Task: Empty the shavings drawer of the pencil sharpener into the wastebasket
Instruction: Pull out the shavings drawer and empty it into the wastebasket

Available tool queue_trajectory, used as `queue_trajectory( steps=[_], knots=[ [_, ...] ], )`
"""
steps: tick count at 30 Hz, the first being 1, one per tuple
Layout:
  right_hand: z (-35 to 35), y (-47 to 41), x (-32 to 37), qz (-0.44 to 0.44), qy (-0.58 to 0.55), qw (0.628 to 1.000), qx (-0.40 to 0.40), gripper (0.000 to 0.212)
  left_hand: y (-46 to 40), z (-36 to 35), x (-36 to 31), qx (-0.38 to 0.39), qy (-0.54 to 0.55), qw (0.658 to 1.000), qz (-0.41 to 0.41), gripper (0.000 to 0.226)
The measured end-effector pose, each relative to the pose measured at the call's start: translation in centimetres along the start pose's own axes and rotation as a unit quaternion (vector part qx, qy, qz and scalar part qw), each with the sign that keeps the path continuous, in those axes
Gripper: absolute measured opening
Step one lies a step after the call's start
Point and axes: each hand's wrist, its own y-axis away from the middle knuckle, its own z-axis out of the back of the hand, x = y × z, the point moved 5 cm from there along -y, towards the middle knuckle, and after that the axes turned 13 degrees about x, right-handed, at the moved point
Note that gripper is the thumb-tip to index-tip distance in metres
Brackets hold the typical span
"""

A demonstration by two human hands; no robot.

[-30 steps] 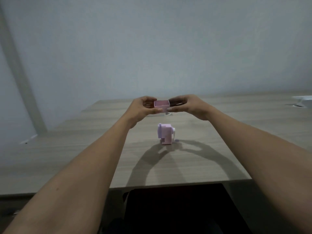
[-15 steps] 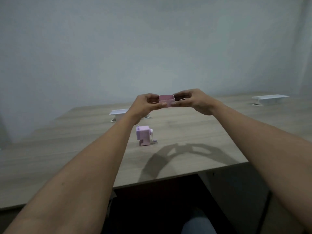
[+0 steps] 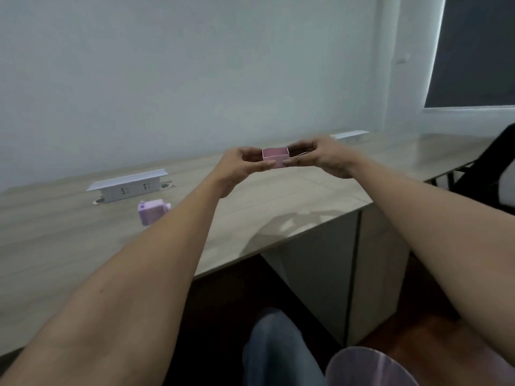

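A small pink shavings drawer (image 3: 275,157) is held upright, open side up, above the wooden desk (image 3: 292,201). My left hand (image 3: 241,165) pinches its left end and my right hand (image 3: 324,156) pinches its right end. The lilac pencil sharpener (image 3: 152,212) stands on the desk to the left, partly hidden behind my left forearm. A pale pinkish round rim (image 3: 370,367) shows at the bottom edge; it may be the wastebasket, I cannot tell.
A white socket box (image 3: 128,186) sits on the desk behind the sharpener, and a second one (image 3: 349,134) lies farther right. A grey cabinet (image 3: 334,263) stands under the desk. A black chair (image 3: 490,168) is at the right. My knee (image 3: 278,346) is below.
The view has swung to the right, so the sharpener now lies far left. Both hands still hold the drawer level, now over the desk's right part near the cabinet.
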Motion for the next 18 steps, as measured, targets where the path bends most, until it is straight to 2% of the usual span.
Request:
queue_trajectory(
  steps=[6,18],
  knots=[
    [4.1,7.0,-4.7,-0.061,0.002,0.997,-0.046,0.050,-3.8,-8.0,2.2,0.054,0.025,0.998,0.006,0.055],
    [7.1,18.4,-13.8,-0.184,-0.097,0.974,-0.091,0.051,-6.1,-21.6,5.7,0.141,0.008,0.989,0.033,0.049]
  ],
)
